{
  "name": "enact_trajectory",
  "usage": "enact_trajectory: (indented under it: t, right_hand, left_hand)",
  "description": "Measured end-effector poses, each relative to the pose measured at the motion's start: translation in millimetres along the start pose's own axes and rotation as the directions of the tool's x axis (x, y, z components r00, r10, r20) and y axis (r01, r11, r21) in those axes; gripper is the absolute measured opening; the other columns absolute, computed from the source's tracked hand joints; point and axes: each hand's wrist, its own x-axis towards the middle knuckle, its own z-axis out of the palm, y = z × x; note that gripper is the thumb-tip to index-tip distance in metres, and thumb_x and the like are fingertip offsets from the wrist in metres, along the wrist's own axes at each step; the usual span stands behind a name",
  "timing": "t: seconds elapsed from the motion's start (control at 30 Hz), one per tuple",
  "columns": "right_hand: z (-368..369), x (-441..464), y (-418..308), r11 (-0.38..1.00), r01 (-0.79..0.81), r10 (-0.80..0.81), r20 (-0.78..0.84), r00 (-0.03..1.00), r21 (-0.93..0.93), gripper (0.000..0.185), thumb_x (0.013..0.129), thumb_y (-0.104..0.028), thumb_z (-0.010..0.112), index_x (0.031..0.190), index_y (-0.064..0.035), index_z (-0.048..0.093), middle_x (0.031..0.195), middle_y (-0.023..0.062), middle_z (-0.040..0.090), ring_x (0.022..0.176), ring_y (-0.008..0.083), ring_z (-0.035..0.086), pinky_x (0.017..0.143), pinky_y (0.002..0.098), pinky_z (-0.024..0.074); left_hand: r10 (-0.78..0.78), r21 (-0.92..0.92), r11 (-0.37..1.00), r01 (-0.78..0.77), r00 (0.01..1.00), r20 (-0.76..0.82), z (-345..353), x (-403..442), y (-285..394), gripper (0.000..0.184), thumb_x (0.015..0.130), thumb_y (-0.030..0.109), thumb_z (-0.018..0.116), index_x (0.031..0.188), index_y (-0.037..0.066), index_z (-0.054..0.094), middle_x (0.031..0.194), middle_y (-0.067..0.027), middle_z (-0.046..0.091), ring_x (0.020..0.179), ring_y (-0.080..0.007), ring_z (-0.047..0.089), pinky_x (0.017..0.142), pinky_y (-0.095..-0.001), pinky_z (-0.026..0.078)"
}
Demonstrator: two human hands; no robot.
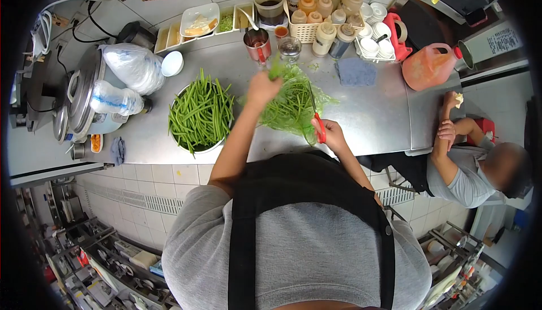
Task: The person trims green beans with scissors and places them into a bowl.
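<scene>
Red-handled scissors (320, 127) are in my right hand (334, 136), their blades pointing up over a green plastic bag (326, 102). Green trimmings (291, 102) lie in and on the bag. My left hand (263, 88) is closed above the bag's left side, with a blurred bit of green (276, 71) at its fingertips. To the left, a round metal bowl (217, 147) holds a heap of long green beans (201, 111).
Behind stand a red cup (258, 46), a glass jar (289, 49) and a basket of bottles (304, 32). A blue cloth (357, 71) and an orange jug (430, 68) are at right. Wrapped bags (133, 67) stand left. Another person (463, 169) sits at far right.
</scene>
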Motion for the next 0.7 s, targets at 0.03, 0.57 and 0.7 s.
enact_trajectory:
  t: [0.03, 0.57, 0.7]
  right_hand:
    - [1, -1, 0, 1.000, -0.012, 0.012, -0.002, 1.000, -0.009, 0.048, 0.081, -0.047, 0.065, 0.060, -0.0046, 0.054, 0.051, -0.0001, 0.050, 0.044, 0.0072, 0.046, 0.044, 0.0216, 0.0368]
    - [23, 0, -38, 0.990, 0.135, -0.126, 0.163, 0.979, -0.047, 0.041, 0.082, -0.033, 0.068, 0.057, -0.0078, 0.048, 0.051, -0.0048, 0.044, 0.047, 0.0032, 0.038, 0.044, 0.0219, 0.0300]
    - [18, -6, -44, 0.956, 0.174, -0.150, 0.119, 0.982, -0.237, 0.044, 0.080, -0.032, 0.071, 0.055, -0.0072, 0.045, 0.049, -0.0049, 0.042, 0.047, 0.0037, 0.034, 0.043, 0.0240, 0.0281]
  left_hand:
    - [-0.003, 0.032, 0.999, 0.006, 0.998, -0.066, -17, 1, 0, 0.033, 0.073, 0.031, 0.063, 0.082, -0.002, 0.063, 0.084, -0.0272, 0.062, 0.083, -0.0399, 0.061, 0.075, -0.0439, 0.048]
    - [0.042, -0.592, 0.695, 0.408, 0.798, 0.601, -18, -29, 0, 0.026, 0.090, 0.021, 0.049, 0.112, 0.007, 0.052, 0.064, 0.0035, 0.039, 0.047, -0.0065, 0.032, 0.041, -0.0224, 0.025]
    - [0.079, -0.652, 0.522, 0.550, 0.730, 0.679, -17, -29, 4, 0.032, 0.082, 0.010, 0.043, 0.113, 0.007, 0.048, 0.065, 0.0029, 0.039, 0.049, -0.0068, 0.032, 0.043, -0.0217, 0.024]
